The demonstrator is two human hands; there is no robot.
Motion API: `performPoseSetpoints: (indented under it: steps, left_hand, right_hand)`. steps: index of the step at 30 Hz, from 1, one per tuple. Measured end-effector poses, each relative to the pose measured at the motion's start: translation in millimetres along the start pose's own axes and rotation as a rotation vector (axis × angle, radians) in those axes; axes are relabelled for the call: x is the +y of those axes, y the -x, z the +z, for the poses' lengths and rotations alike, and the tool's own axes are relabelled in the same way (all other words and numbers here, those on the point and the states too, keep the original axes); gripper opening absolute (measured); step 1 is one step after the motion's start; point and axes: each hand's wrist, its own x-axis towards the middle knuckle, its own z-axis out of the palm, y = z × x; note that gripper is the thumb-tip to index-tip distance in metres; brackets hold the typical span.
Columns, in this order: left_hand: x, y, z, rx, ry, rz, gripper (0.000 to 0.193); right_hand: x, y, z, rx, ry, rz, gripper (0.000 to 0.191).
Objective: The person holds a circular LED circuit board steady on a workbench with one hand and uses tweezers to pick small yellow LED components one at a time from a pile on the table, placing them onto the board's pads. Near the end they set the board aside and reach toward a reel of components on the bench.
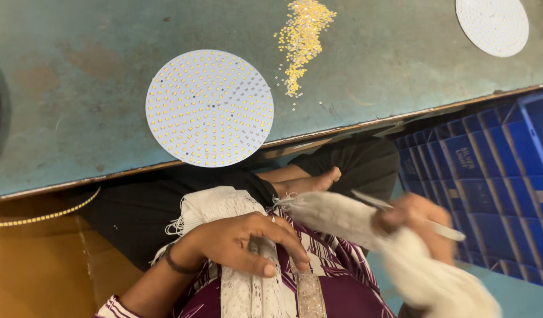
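Right hand (416, 221) and its tweezers (401, 213) are blurred.

We're in a small electronics assembly workshop: a worn teal surface (77, 88) carries round white LED boards (209, 108), another board (492, 25) at the far corner, a spill of tiny yellow LED chips (301, 38), and blue plastic crates (489, 176) stacked beside it.

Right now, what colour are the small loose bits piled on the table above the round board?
Yellow-gold, with a few paler specks: the loose bits lie scattered on the teal table, clearest in the head view.
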Motion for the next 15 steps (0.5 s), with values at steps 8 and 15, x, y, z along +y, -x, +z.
performPoseSetpoints:
  steps: [8,15]
  left_hand:
    - [-19,21,-4,0.293,-0.235,-0.203,0.052]
    - [91,62,-34,0.606,-0.424,0.097,0.052]
  right_hand:
    - [31,-35,-12,0.352,0.428,0.035,0.031]
    - [26,-112,-9,-0.254,0.368,-0.301,0.036]
